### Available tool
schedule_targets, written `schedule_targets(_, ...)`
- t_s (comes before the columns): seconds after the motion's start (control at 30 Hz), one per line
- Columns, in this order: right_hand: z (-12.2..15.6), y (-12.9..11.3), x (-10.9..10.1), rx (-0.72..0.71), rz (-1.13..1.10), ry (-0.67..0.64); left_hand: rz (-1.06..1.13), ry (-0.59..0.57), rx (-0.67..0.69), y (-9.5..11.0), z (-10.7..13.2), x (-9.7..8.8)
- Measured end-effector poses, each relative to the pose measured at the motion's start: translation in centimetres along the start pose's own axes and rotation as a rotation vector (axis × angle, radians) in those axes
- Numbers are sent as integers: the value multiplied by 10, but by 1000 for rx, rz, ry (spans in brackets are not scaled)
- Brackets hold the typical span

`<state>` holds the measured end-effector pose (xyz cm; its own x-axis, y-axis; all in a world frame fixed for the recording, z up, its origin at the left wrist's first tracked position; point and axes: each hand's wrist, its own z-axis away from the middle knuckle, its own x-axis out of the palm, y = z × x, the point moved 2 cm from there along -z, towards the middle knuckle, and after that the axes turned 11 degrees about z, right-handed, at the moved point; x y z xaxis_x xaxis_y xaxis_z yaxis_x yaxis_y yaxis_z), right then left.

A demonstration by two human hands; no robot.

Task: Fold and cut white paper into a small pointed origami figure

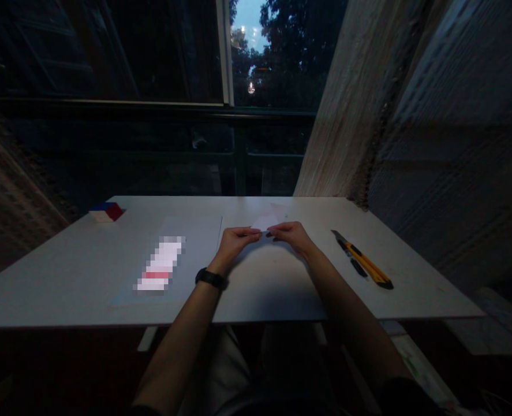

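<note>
A small piece of white paper is pinched near the middle of the table by both of my hands. My left hand, with a dark band on the wrist, closes thumb and fingers on the paper's left side. On its right side my right hand does the same. The fingertips nearly meet at the near edge. Just beyond the hands, a pale paper corner shows faintly against the white tabletop; whether it belongs to the same piece I cannot tell.
On the white table, a yellow utility knife and a thinner dark craft knife lie at right. A bright blurred-out screen or sheet rests on paper at left. A blue, red and white block sits far left.
</note>
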<state>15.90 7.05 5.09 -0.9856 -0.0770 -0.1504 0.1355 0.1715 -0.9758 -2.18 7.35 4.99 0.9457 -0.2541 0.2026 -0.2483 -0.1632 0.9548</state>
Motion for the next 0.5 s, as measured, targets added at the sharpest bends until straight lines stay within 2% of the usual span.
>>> schedule_targets(0.23,-1,4,3,2,-13,34,-89,-15,-12,1,2,2)
schedule_targets(0.37,-2,7,4,22,-6,83,-74,1,-6,-6,-1,0)
schedule_targets(0.5,-3,10,7,57,-14,123,-22,28,-58,-10,-1,3)
